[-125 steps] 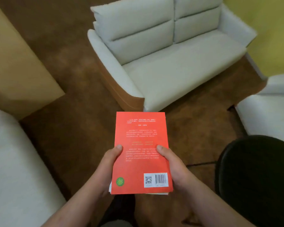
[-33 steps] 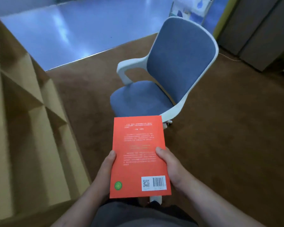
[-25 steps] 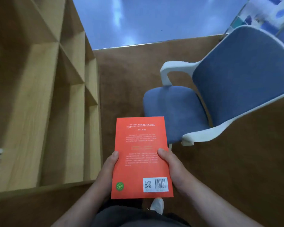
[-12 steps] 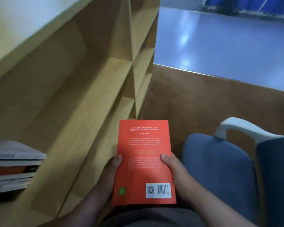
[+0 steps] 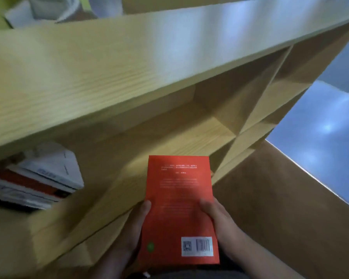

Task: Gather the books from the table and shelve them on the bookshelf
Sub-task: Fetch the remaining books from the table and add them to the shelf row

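now at the bookshelf, carrying stage nearly over, shelving not yet begun. we hold the orange book flat, back cover up, barcode toward us, just in front of the open compartment. left hand on the left edge, thumb over the cover; right hand on the right edge, thumb likewise on top. the fingers of both are clamped on the book, the rest of them hidden beneath it. a pale edge under the near corner may be a second book; we cannot tell.

a leaning stack of books already sits at the left of this compartment; the shelf board to its right is bare.

we judge the next move: turn the book upright or keep it flat, then slide it in beside the stack, clearing the top board.
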